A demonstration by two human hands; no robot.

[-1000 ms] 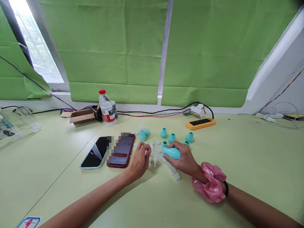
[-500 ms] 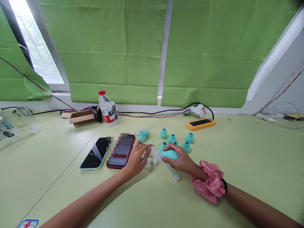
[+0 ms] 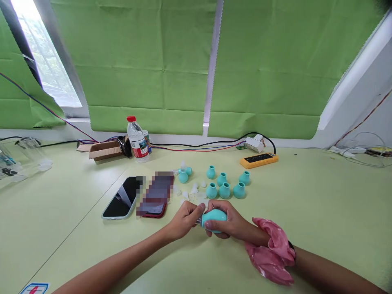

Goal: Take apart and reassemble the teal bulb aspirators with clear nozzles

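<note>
My right hand (image 3: 232, 220) is wrapped around a teal rubber bulb (image 3: 215, 217), its neck turned to the left. At that neck, my left hand (image 3: 183, 220) pinches a clear plastic tube (image 3: 198, 221), mostly covered by the fingers. Beyond the hands stand several more teal bulbs (image 3: 224, 190) with open necks up. Small clear and whitish plastic pieces (image 3: 194, 188) lie scattered left of them. Farther back, a teal bulb (image 3: 183, 176) has a translucent tip on top, close to another teal bulb lying on its side.
Left of my hands lie a red-cased phone (image 3: 156, 210) and a phone in a pale case (image 3: 121, 200). Along the back are a bottle with a red cap (image 3: 137, 141), a cardboard box (image 3: 105, 151), cables and a yellow power strip (image 3: 259, 160).
My right hand has brought the bulb nearer to me. My left hand has left the loose plastic pieces and now grips a clear tube at the bulb's neck.
</note>
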